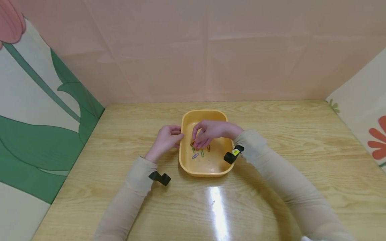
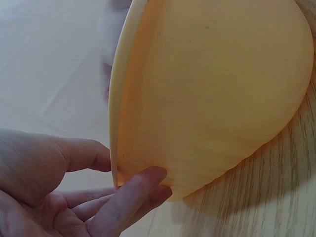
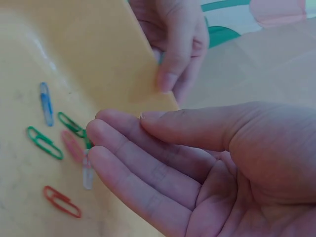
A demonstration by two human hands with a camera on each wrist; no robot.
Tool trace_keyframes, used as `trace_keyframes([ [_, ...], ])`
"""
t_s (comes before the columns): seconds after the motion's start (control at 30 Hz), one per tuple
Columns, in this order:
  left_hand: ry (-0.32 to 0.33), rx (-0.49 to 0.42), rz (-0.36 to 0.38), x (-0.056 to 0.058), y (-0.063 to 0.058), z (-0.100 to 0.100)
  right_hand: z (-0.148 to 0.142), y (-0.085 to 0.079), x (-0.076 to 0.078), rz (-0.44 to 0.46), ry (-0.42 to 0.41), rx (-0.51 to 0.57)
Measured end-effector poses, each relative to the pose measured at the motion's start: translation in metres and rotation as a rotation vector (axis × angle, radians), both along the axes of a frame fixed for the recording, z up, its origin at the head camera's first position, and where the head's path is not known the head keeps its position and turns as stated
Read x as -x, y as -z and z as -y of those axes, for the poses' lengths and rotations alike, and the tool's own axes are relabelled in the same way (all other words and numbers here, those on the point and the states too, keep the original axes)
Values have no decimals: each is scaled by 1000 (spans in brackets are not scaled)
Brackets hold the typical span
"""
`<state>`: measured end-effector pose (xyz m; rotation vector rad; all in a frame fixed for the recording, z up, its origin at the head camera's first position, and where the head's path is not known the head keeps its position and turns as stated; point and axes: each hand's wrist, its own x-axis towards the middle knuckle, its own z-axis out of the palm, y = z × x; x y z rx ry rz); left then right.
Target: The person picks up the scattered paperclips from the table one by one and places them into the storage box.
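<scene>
A yellow plastic tray (image 1: pixel 206 174) stands on the wooden table. My left hand (image 1: pixel 165 139) grips its left rim, the thumb over the edge and the fingers against the outer wall (image 2: pixel 212 89). Inside the tray, my right hand (image 1: pixel 211 130) reaches down with fingers extended and thumb against the index finger; no held clip is visible. Its fingertips are beside several paper clips on the tray floor. In the right wrist view these include a blue clip (image 3: pixel 46 103), a green clip (image 3: pixel 44 143), a red clip (image 3: pixel 61 201), a pink clip (image 3: pixel 73 146) and a whitish clip (image 3: pixel 87 170), partly hidden by fingers.
The wooden table (image 1: pixel 286 134) extends around the tray. Behind it rises a pink wall covering (image 1: pixel 208 67), with floral panels at left and right. Black straps with small devices (image 1: pixel 233 154) sit on both wrists.
</scene>
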<state>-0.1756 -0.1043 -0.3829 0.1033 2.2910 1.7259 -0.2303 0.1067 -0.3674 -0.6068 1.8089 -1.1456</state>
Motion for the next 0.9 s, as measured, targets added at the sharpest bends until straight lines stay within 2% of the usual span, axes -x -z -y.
trace_keyframes([
  [0.17, 1, 9, 4, 0, 0, -1, -7, -13, 1, -62, -23, 31],
  [0.4, -2, -4, 2, 1, 1, -1, -22, -36, 2, -164, -1, 82],
  [0.7, -11, 23, -3, 1, 2, 0, -47, -64, -4, -254, -18, 130],
  [0.9, -20, 43, -7, 0, 2, 1, -68, -76, -8, -289, 19, 174],
])
